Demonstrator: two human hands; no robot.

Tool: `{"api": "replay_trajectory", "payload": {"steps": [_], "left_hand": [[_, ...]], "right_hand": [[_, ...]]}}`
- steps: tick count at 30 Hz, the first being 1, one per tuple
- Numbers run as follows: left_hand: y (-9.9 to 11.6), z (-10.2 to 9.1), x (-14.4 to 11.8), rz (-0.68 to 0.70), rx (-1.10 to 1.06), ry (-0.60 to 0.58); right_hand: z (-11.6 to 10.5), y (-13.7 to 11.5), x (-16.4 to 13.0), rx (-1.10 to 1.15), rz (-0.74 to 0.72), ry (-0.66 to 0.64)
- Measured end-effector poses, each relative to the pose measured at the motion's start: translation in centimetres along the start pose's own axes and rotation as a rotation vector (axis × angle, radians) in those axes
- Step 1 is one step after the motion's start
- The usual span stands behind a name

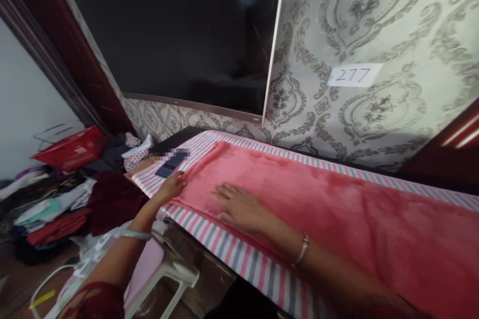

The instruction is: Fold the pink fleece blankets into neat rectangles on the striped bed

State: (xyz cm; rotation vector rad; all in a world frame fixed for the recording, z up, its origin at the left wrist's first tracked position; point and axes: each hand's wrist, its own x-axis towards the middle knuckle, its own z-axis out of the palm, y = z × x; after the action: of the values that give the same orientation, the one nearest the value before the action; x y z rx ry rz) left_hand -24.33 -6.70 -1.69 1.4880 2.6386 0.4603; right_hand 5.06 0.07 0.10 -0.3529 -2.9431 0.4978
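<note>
A pink fleece cloth (318, 199) lay spread along the striped table cover (239, 254), running from the centre to the right edge of the frame. The right hand (239, 205) rested flat and open on it, gripping nothing. The left hand (172, 185) touched the cloth's left end, fingers loose, just below a dark phone (169, 165). A red basket (71, 149) sat at left.

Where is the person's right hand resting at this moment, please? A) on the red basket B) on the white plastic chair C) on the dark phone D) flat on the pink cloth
D: the right hand lies flat, fingers spread, on the pink cloth.
</note>
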Motion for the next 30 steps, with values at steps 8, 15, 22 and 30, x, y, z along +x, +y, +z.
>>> {"api": "replay_trajectory", "payload": {"steps": [8, 15, 22, 30], "left_hand": [[2.1, -1.9, 2.2, 0.073, 0.004, 0.055], [9.7, -0.4, 14.1, -0.037, -0.158, -0.141], [11.7, 2.9, 19.0, -0.264, -0.309, -0.243], [11.9, 3.4, 20.8, -0.162, -0.314, 0.001]], "right_hand": [[5.2, 0.6, 3.4, 0.163, -0.099, -0.018], [3.8, 0.4, 2.9, 0.27, -0.095, -0.041], [3.4, 0.5, 2.9, 0.355, -0.1, -0.057], [3.4, 1.0, 2.6, 0.362, -0.121, -0.043]]}}
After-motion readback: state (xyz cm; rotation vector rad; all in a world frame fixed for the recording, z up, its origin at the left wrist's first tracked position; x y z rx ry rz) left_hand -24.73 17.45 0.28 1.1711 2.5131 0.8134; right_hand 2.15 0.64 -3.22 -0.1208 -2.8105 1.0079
